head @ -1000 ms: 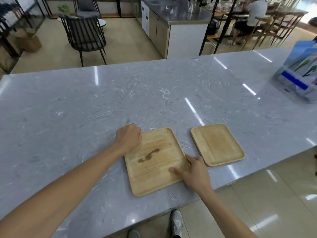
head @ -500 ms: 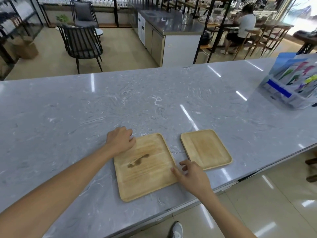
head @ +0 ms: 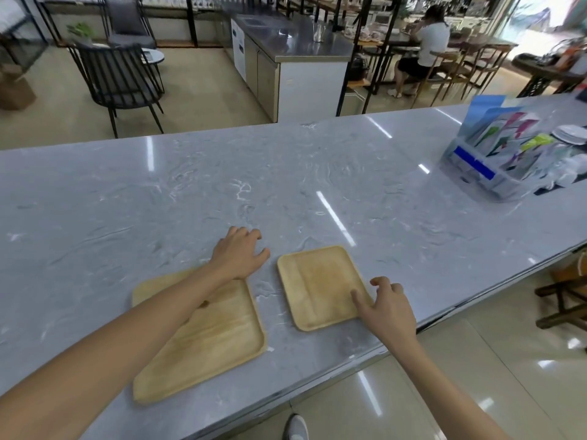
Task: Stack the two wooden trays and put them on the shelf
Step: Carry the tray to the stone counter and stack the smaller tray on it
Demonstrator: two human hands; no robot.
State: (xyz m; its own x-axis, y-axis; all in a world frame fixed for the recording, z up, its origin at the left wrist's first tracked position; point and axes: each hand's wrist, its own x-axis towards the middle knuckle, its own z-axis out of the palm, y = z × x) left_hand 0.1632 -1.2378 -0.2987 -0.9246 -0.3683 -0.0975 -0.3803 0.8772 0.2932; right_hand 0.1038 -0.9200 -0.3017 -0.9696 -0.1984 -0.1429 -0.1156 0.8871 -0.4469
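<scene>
Two wooden trays lie flat, side by side, on the grey marble counter (head: 286, 173). The larger tray (head: 219, 338) is on the left, partly hidden under my left forearm. The smaller tray (head: 317, 284) sits to its right near the counter's front edge. My left hand (head: 239, 252) hovers with fingers spread over the gap just left of the smaller tray's far-left corner. My right hand (head: 387, 304) rests at the smaller tray's near-right corner, thumb on its surface, fingers past the rim. Neither tray is lifted.
A clear box of colourful packets (head: 495, 154) stands at the counter's far right with white dishes (head: 571, 134) behind it. Beyond the counter are a black chair (head: 117, 81), a steel cabinet (head: 286, 58) and a seated person (head: 425, 49). My shoe (head: 297, 427) shows below.
Both hands left the larger tray and moved right: the left to the gap beside the smaller tray, the right to the smaller tray's near-right corner. The view shifted right.
</scene>
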